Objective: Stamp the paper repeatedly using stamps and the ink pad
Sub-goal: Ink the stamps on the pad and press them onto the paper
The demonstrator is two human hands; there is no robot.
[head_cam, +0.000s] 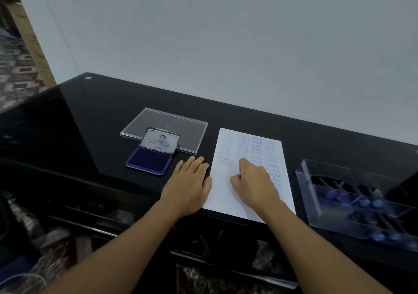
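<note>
While the right hand (253, 180) hovered low over the paper (220, 192), its fingers (246, 164) were curled tight into a fist with knuckles up and the thumb tucked at the left side. Whether they pinched a stamp could not be told, for the fist hid whatever was beneath it. That fist sat over the middle of the paper, among rows of blue SAMPLE, FRAGILE and AIR MAIL prints.

Just left of the paper, the left hand (188, 185) lay flat, palm down, its fingers (194, 161) straight and close together, its thumb side touching the sheet's left edge. Farther left of the paper stood the open ink pad (149, 161), its lid (161, 140) raised, with a clear plastic cover (181, 124) behind it. Right of the paper, a clear box (316, 189) held stamps (339, 195). All rested on a black glass table (90, 135).
</note>
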